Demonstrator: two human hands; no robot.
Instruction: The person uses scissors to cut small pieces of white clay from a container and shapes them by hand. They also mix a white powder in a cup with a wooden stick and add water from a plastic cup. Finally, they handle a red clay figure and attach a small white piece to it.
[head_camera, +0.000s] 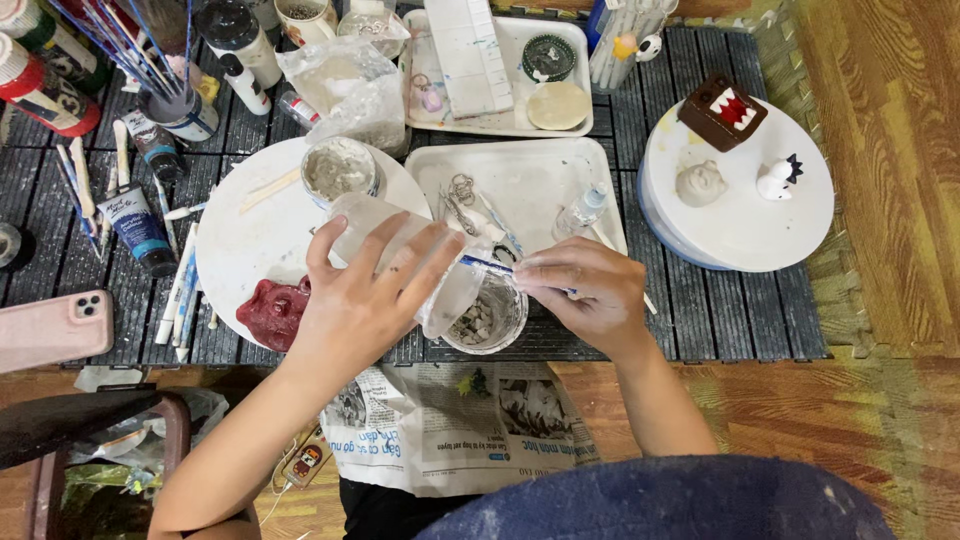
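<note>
Head view looks straight down on dark slatted floor mats (700, 310) strewn with craft supplies. The left hand (365, 295) wraps its spread fingers around a clear plastic container (400, 255), tilted with its mouth down toward a clear cup (488, 318) that holds greyish lumps; the palm hides much of the container, so what it holds is hard to make out. The right hand (590, 290) pinches a thin blue-and-white tool (500, 266), its fingers closed on it; the tool's tip reaches the container's mouth above the cup, and its far end is hidden under the fingers.

Just beside the left hand, a dark red moulded figure (272, 312) lies on a round white board (250, 245), partly covered by the wrist. A small tub of grey paste (340, 168) stands at the board's upper edge. Behind the hands a white tray (545, 175) carries small metal bits and a little clear bottle (582, 208). To the right, a second round white board (740, 235) holds a brown box-shaped figure (722, 110), a pale grey figure (698, 184) and a small white figure (775, 178). A pink phone (52, 328) is cut off at the left edge. Newspaper (450, 425) lies under the forearms, its lower part hidden by dark clothing.
</note>
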